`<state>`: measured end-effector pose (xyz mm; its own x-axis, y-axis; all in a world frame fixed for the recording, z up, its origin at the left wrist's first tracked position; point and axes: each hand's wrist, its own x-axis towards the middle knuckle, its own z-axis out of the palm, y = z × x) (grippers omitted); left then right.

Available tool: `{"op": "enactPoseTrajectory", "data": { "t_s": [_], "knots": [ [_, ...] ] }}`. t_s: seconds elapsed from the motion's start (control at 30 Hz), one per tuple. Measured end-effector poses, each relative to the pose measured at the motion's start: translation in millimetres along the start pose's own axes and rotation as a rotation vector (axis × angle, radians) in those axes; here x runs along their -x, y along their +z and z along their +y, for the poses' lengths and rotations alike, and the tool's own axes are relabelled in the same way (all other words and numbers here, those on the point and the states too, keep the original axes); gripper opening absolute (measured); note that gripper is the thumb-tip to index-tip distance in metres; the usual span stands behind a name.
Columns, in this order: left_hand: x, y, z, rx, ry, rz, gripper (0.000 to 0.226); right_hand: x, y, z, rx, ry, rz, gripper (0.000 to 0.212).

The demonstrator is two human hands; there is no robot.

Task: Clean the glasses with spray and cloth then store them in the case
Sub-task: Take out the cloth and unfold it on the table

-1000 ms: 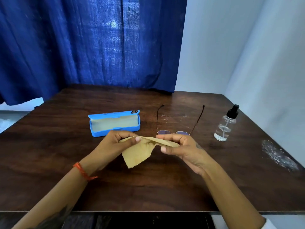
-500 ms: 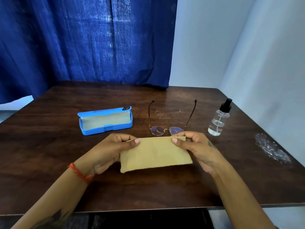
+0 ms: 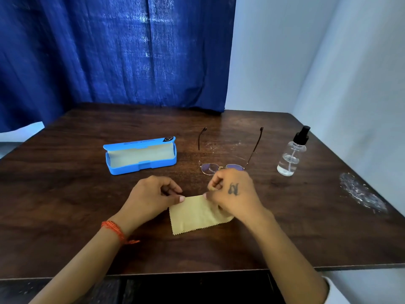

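Head view shows your two hands near the front of the surface (image 3: 65, 194), and both hold the yellow cloth (image 3: 197, 218) between them. Your left hand (image 3: 151, 196) pinches the left top corner of the cloth with thumb and forefinger, while the other fingers are curled. Your right hand (image 3: 234, 194) grasps the right top part of the cloth; its fingers are bent around the fabric, so part of that edge is hidden under the hand. The lower zigzag edge of the cloth lies on the wood.

The glasses (image 3: 221, 165) rest just behind your right hand, with the arms open and pointing away from you, so the lenses face you and are easy to pick up. The spray bottle (image 3: 290, 156) stands upright to the right of the glasses, apart from them. The blue case (image 3: 140, 156) lies open to the left, with the lid back, ready to receive the glasses later. I judge that the cleaning of the lenses is not yet begun.
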<state>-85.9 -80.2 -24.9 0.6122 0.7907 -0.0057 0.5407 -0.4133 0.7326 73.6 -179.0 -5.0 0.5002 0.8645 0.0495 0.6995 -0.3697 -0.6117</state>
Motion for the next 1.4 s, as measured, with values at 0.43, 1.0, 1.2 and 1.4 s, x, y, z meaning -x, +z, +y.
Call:
{"op": "enactPoseTrajectory", "data": {
  "t_s": [0.43, 1.0, 1.2, 1.4],
  "knots": [
    [-4, 1, 5, -0.081, 0.278, 0.016, 0.016, 14, -24, 30, -0.026, 0.174, -0.049, 0.025],
    [-12, -12, 45, 0.444, 0.213, -0.464, 0.011, 5, -57, 17, -0.612, -0.035, -0.422, 0.013],
    [-14, -2, 23, 0.433, 0.006, -0.284, 0.008, -17, -31, 5, -0.242, -0.139, -0.218, 0.017],
    [-21, 11, 8, 0.083, 0.151, 0.104, 0.017, -18, -1, 1, 0.012, -0.427, 0.13, 0.019]
  ]
}}
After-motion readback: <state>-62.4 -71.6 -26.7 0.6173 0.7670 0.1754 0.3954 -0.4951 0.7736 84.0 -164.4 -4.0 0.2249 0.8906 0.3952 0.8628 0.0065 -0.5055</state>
